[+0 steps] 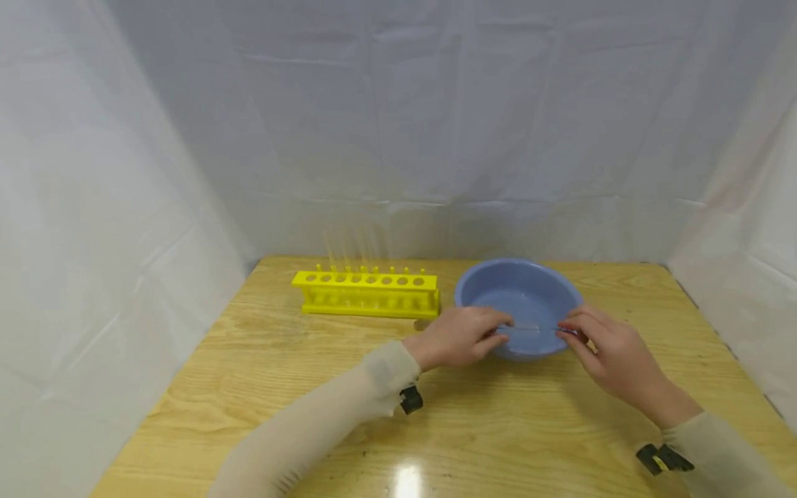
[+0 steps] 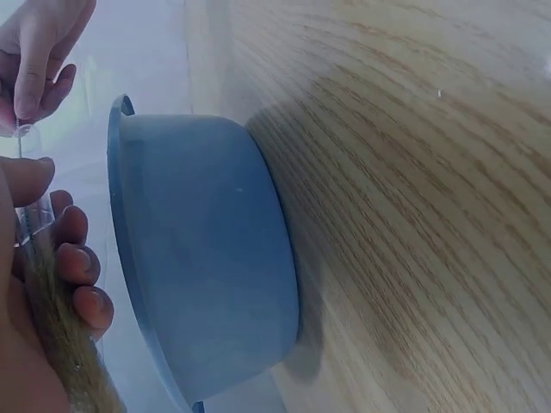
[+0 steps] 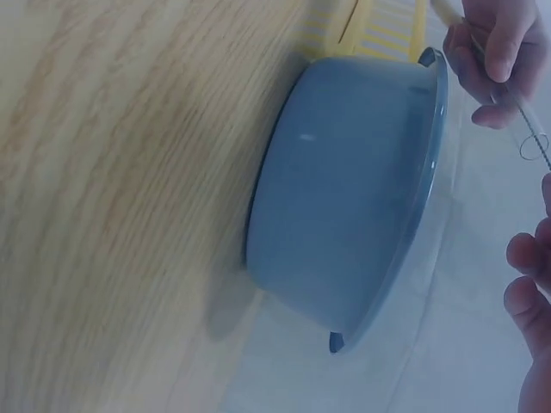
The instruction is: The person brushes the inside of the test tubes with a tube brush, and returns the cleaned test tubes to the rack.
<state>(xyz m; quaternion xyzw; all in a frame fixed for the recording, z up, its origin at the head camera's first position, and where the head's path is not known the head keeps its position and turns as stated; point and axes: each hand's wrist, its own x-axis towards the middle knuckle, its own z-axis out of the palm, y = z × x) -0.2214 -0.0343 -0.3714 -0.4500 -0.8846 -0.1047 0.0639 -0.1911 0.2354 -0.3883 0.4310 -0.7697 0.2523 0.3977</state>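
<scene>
My left hand (image 1: pixel 461 335) grips a clear test tube (image 1: pixel 526 328) held sideways over the near part of a blue basin (image 1: pixel 498 263). Inside the tube sits a brush with brown bristles (image 2: pixel 65 331); its twisted wire handle (image 3: pixel 528 120) comes out of the tube's mouth. My right hand (image 1: pixel 613 349), to the right of the tube's mouth, pinches that wire between thumb and fingers. Past the left hand's heel, the tube's brown-filled end shows in the head view. My left palm and fingers hide part of the tube.
A yellow test tube rack (image 1: pixel 367 311) stands left of the basin, with several clear tubes (image 1: pixel 349 247) upright along its back. All of this is on a wooden table (image 1: pixel 261 387), with white sheeting (image 1: pixel 411 124) hanging behind and at both sides.
</scene>
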